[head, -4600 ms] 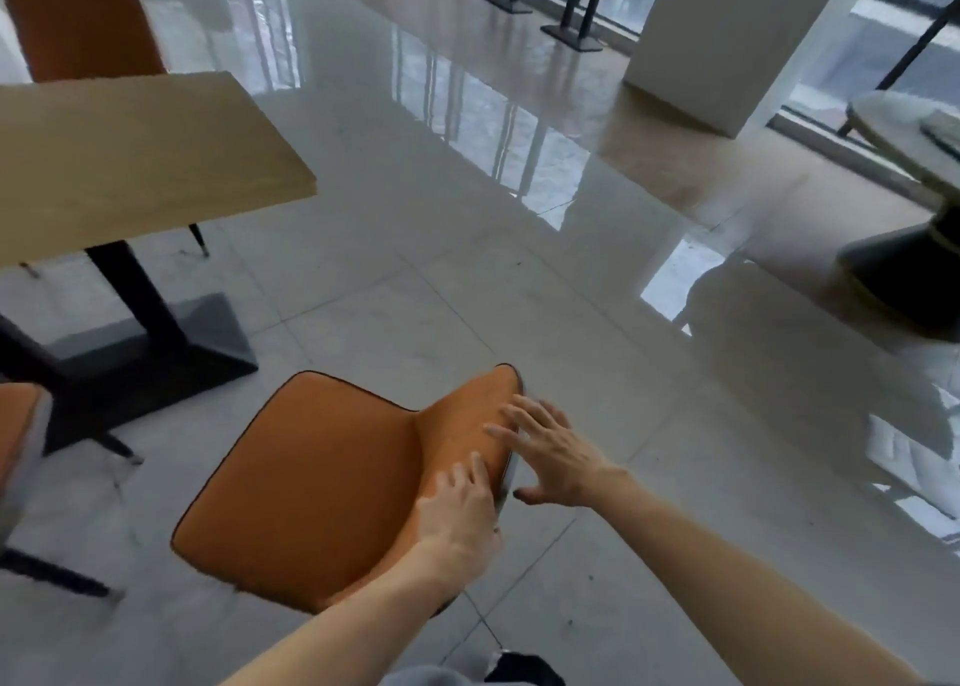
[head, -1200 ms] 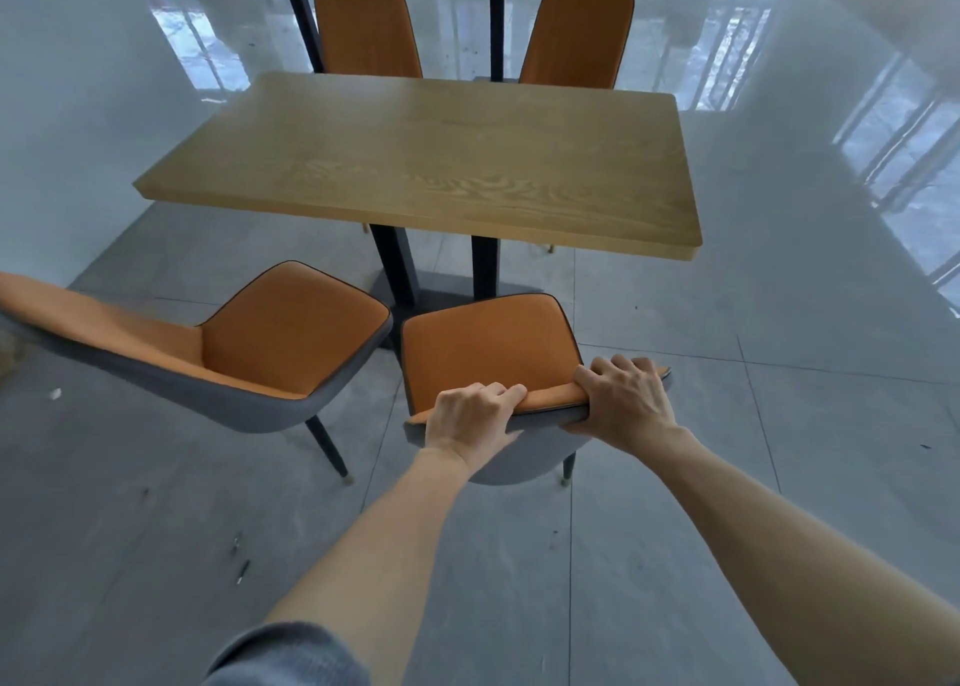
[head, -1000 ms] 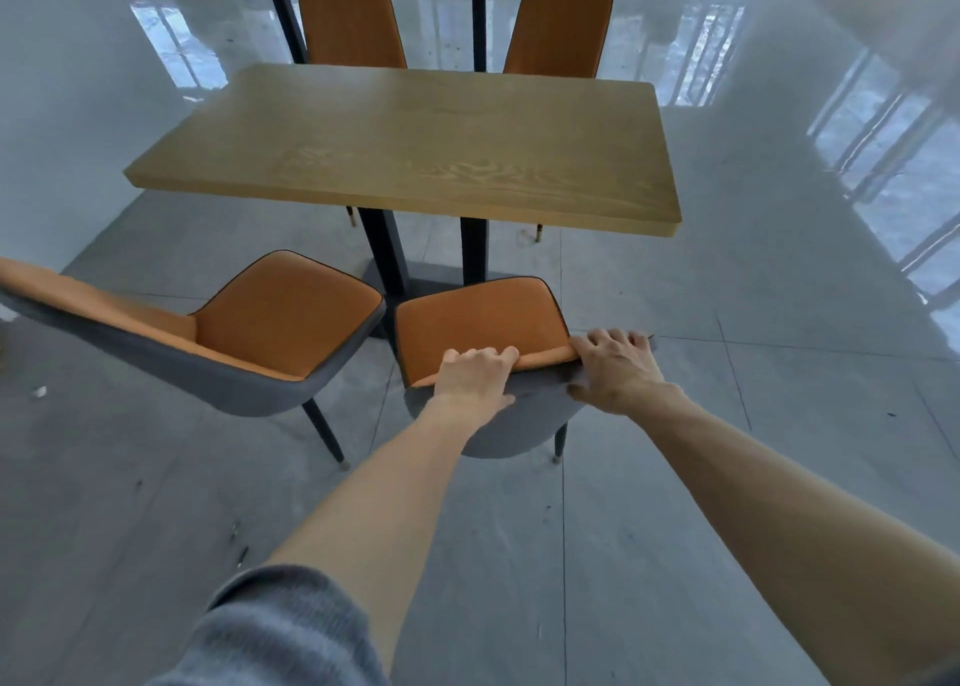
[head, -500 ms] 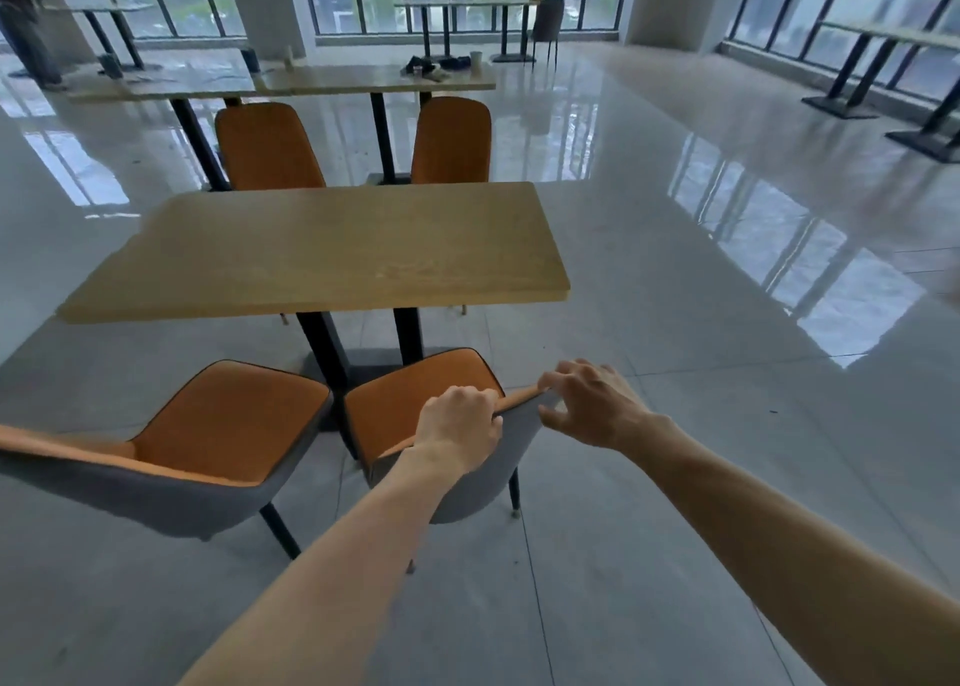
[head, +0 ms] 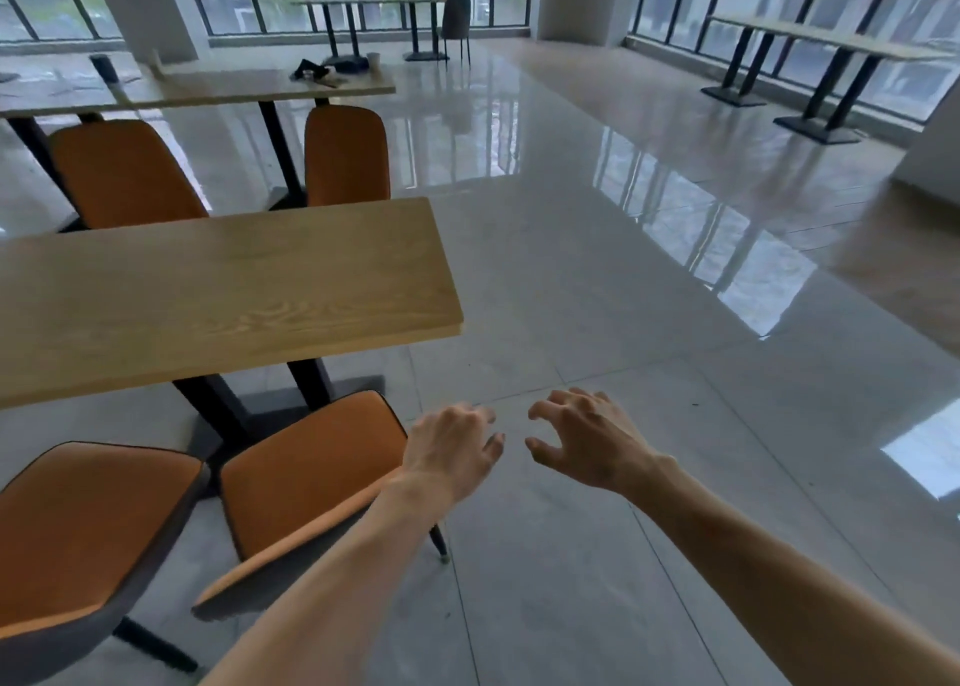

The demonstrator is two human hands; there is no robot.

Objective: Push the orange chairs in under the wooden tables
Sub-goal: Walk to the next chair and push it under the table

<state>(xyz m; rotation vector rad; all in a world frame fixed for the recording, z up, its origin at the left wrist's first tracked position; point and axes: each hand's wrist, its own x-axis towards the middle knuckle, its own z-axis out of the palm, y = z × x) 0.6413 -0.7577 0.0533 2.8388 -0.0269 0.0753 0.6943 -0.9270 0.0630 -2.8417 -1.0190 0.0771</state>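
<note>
chair (head: 306, 472) released since 0.5 s ago | both hands off, left hand (head: 452, 451) and right hand (head: 587, 443) fingers spread, empty | seat partly under worktop (head: 218, 290) | judged: next chair

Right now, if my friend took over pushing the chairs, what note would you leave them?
Left hand and right hand: both open, empty, off the chairs, over the grey floor.
Near right orange padded chair: seat front near the light wooden table edge, most of it out.
Near left orange padded chair: seat out from the table.
Two far orange chairs: backs close against the far edge.
Left: push in both near chairs.
</note>
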